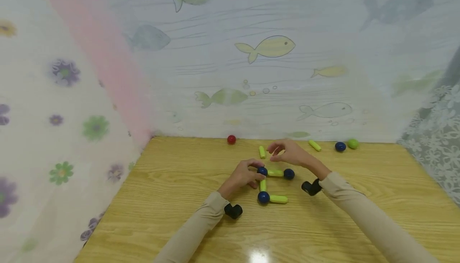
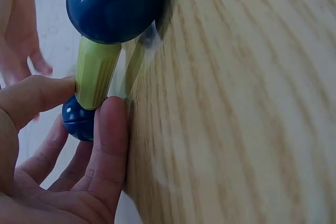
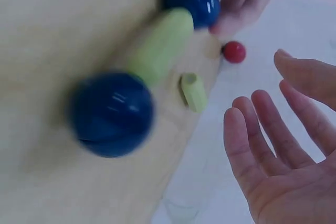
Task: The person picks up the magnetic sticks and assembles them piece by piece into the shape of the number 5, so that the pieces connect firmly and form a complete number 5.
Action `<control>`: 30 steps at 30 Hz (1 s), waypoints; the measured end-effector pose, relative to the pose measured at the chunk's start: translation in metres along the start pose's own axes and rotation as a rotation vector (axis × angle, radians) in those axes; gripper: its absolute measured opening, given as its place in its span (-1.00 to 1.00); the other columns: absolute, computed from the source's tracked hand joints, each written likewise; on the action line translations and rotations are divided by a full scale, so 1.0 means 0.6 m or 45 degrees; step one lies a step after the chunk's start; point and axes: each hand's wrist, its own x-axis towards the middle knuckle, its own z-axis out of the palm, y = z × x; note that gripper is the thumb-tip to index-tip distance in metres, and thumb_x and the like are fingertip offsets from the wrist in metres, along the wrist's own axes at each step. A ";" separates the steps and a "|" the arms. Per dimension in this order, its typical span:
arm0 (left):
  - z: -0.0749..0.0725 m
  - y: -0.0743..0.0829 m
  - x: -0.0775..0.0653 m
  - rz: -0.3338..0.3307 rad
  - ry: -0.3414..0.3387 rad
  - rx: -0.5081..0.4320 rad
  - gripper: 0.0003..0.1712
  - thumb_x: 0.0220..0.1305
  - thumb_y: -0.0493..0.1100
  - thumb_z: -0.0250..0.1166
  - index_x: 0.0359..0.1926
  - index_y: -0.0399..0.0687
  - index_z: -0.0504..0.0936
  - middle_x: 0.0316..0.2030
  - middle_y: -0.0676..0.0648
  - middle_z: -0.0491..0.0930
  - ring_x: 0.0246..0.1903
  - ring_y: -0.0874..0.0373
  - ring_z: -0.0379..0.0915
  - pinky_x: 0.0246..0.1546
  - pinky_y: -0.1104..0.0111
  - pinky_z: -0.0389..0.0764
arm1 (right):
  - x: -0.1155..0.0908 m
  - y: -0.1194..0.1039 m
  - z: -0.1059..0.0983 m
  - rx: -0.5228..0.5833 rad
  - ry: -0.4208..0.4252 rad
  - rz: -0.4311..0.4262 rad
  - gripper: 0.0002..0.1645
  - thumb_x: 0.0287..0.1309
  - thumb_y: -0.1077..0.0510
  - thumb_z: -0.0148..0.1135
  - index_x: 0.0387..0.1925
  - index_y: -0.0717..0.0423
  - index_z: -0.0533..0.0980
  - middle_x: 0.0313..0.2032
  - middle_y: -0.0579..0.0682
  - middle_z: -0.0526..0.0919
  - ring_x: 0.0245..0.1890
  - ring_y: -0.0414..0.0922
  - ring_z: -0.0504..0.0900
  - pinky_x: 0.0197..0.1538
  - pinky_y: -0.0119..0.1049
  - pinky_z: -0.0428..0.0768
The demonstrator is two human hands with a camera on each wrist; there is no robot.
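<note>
Ball-and-rod frame (image 1: 275, 173) on the surface (image 1: 172, 223): left hand (image 1: 246, 174) gripping, right hand (image 1: 290, 153) empty.
Head view: the frame, three blue balls joined by yellow-green rods, lies between the forearms, its right side unclosed; the left hand is at the upper-left ball (image 1: 262, 171), and the right hand is near a loose rod (image 1: 262, 152), with a red ball (image 1: 231, 139) farther back. Left wrist view: thumb and fingers pinch the connecting rod (image 2: 96, 74) beside its far ball, apparently to steady that joint against shifting. Right wrist view: the right hand's fingers are parted and loosely curved, holding nothing, presumably left free for handling pieces; the loose rod lies apart from them, a dark recess at its end.
</note>
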 end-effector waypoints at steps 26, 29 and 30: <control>-0.013 -0.014 -0.009 0.050 -0.031 -0.181 -0.50 0.08 -0.30 0.42 0.09 -0.20 0.56 -0.15 -0.04 0.60 -0.49 0.11 0.59 -0.51 0.28 0.67 | 0.278 -0.005 0.066 -0.259 -0.397 -0.058 -0.40 0.09 0.50 -0.03 0.22 0.30 0.39 0.24 0.26 0.35 0.19 0.21 0.36 0.20 0.02 0.40; -0.014 -0.016 -0.010 0.042 -0.037 -0.185 -0.53 0.07 -0.29 0.43 0.06 -0.17 0.58 -0.15 -0.04 0.60 -0.51 0.10 0.59 -0.50 0.26 0.67 | 0.305 0.054 0.090 -0.402 -0.414 -0.171 -0.40 0.11 0.43 -0.04 0.21 0.11 0.45 0.19 0.16 0.42 0.11 0.05 0.41 0.09 -0.16 0.45; -0.014 -0.017 -0.009 0.038 -0.034 -0.185 -0.54 0.07 -0.29 0.43 0.04 -0.15 0.59 -0.15 -0.04 0.59 -0.52 0.10 0.59 -0.50 0.26 0.67 | 0.317 0.082 0.098 -0.435 -0.399 -0.238 -0.42 0.09 0.40 -0.02 0.16 0.07 0.50 0.13 0.13 0.48 0.03 -0.01 0.44 0.01 -0.23 0.46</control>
